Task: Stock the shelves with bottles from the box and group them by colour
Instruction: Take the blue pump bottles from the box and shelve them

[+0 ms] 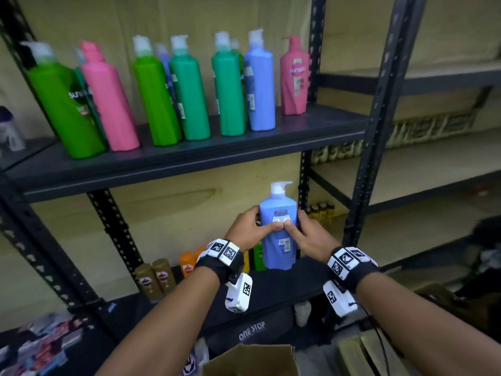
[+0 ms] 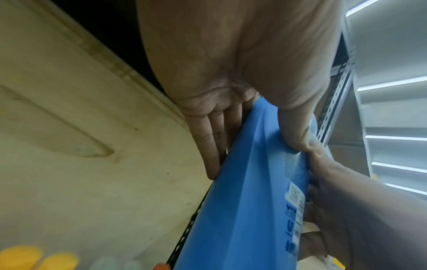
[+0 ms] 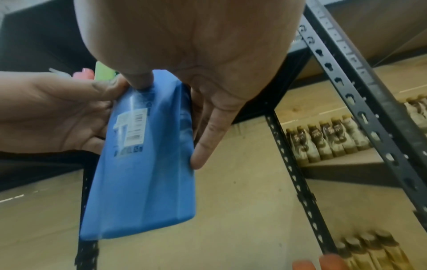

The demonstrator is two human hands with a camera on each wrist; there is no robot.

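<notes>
Bottle: blue bottle (image 1: 279, 229), upright between both hands.
Head view only: white pump.
Left hand (image 1: 248, 229): grips its left side.
Right hand (image 1: 309, 234): grips its right side.

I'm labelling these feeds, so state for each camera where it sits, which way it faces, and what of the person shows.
Head: worn on the head, facing forward and down at the shelves; both forearms, left hand and right hand show.
Left wrist: looks along the left hand at the blue bottle.
Right wrist: looks along the right hand at the bottle, with small brown bottles behind.
Shared: all three show both hands gripping the blue bottle.
</notes>
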